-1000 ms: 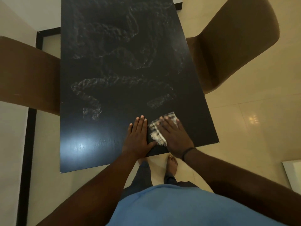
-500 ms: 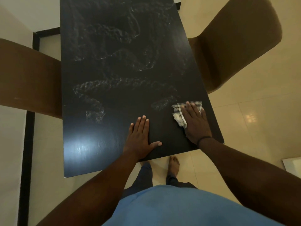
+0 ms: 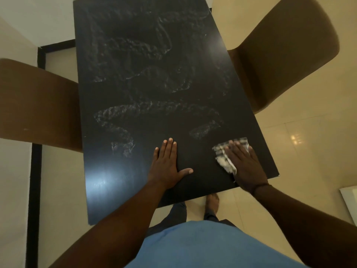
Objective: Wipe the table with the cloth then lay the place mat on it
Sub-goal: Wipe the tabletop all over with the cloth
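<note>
One cloth [image 3: 226, 154], checked and crumpled, lies flat on the dark tabletop [image 3: 146, 78] near its right front corner, pinned under the right hand [image 3: 244, 164]. That hand presses down with fingers straight and spread; nothing is curled round the fabric. Against the earlier views, the cloth has travelled from beside the left hand out toward the right edge, then come slightly back toward the near edge: one sideways stroke along the front strip, now turning.

The left hand [image 3: 166, 165] lies palm-down, fingers straight and together, thumb out to the right, bracing on the tabletop. It has not shifted between views. A gap of bare dark surface now separates the two hands, where before they almost touched.

Damp smear trails loop across the middle and far half of the tabletop, matching in all three views, so that area looks already covered. The near left corner shows only a light glare and no trails.

Judgement: wiping is in its late stage, the front strip in hand, the near left part likely still to do. No place mat is identifiable; a pale object at the right frame edge, on the floor, cannot be told.

Two brown chairs flank the tabletop: left chair [image 3: 38, 105], right chair [image 3: 282, 55].
</note>
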